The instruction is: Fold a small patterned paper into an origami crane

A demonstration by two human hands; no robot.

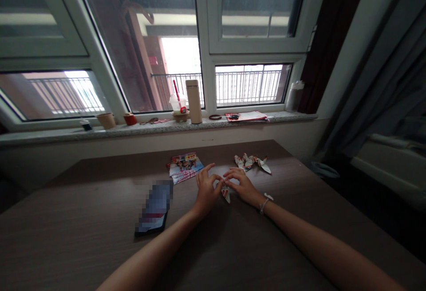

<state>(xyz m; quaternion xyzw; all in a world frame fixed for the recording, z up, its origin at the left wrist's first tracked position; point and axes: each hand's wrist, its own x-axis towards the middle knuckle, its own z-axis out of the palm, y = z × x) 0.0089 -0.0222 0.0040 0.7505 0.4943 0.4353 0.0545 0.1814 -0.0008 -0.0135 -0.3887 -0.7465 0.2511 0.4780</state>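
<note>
Between my two hands is a small folded paper piece (226, 194), white with red and orange print, its pointed end toward me. My left hand (207, 190) pinches its upper part from the left with thumb and index finger. From the other side my right hand (242, 186), a pale bracelet on its wrist, pinches the same piece; the fingertips of both hands nearly meet. The fingers hide the top of the paper. Just beyond my right hand lie several folded paper figures (252, 163) in similar print.
Printed paper sheets (185, 167) lie beyond my left hand on the brown table (83, 220). A phone (155, 206) rests left of my forearm. On the windowsill (213, 124) stand a beige flask (194, 102), a plastic cup with a red straw (178, 103), a paper cup (106, 121) and papers (249, 116).
</note>
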